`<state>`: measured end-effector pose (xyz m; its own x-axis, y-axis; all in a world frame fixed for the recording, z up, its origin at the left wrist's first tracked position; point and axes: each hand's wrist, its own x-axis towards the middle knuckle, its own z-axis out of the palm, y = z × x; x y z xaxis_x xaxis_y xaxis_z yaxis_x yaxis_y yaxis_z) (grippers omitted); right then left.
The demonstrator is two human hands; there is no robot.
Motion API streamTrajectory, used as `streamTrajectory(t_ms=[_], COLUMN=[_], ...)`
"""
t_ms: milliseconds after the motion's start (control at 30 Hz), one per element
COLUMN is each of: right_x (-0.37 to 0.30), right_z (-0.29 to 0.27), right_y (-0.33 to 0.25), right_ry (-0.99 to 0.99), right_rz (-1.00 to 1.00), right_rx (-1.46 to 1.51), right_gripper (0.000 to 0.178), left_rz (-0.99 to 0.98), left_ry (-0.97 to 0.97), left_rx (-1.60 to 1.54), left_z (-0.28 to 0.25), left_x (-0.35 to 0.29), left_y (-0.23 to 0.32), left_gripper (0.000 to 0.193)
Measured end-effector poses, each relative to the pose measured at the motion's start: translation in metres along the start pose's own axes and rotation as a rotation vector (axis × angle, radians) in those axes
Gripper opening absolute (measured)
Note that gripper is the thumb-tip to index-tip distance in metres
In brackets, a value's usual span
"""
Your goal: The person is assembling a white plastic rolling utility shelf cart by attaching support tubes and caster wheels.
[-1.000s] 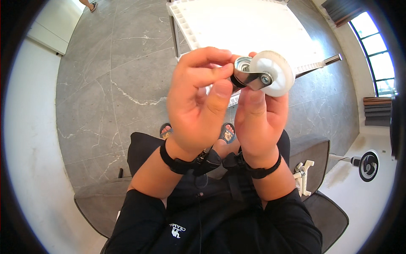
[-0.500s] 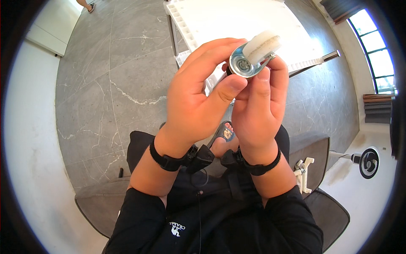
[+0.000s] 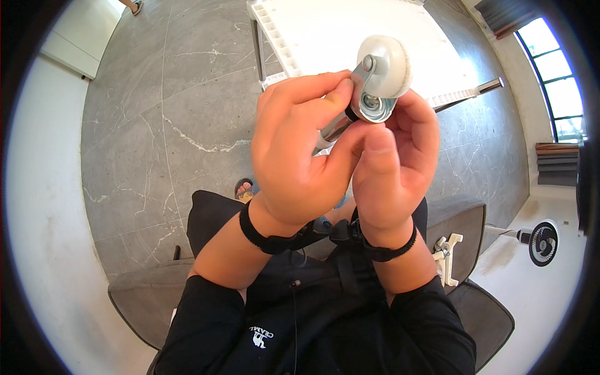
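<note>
In front of me a caster wheel (image 3: 386,65), a white wheel in a shiny metal fork, sits at the end of a metal tube (image 3: 334,130). A black ring shows between fork and tube. My left hand (image 3: 299,140) pinches the fork's left side with fingers and thumb. My right hand (image 3: 397,162) is curled round the lower right of the caster, its thumb just below the fork; some of its fingers are hidden behind. Beyond both hands lies a white plastic shelf (image 3: 350,31) with metal legs, partly covered by the wheel.
A metal leg end (image 3: 490,85) of the shelf juts out to the right. Beside me on the grey sofa (image 3: 459,225) lie white plastic clips (image 3: 447,256). A fan (image 3: 544,242) stands at the right. Another person's foot (image 3: 135,7) shows at the far left.
The caster fork has swivelled, so the wheel now shows its flat side and axle. My left fingers have shifted onto the fork's side, and my right hand has moved slightly down and right.
</note>
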<state>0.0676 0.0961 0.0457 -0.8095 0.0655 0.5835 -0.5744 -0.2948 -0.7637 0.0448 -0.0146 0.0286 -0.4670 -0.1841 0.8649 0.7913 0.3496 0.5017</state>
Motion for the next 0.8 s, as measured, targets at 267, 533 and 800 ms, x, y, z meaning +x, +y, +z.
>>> streamTrajectory(t_ms=[267, 533, 800], right_x=[0.003, 0.007, 0.014], right_z=[0.003, -0.001, -0.013], right_y=[-0.005, 0.003, 0.012], right_ry=[0.028, -0.058, -0.247], right_rz=[0.073, 0.042, 0.178], right_rx=[-0.108, -0.104, 0.060], right_gripper=[0.051, 0.043, 0.046], left_rz=[0.060, -0.041, -0.384], left_ry=[0.064, -0.029, -0.261], left_rx=[-0.011, -0.281, -0.776], left_z=[0.004, -0.011, -0.004], left_x=[-0.006, -0.010, 0.008], left_y=[0.001, 0.000, -0.007], left_gripper=[0.031, 0.029, 0.046])
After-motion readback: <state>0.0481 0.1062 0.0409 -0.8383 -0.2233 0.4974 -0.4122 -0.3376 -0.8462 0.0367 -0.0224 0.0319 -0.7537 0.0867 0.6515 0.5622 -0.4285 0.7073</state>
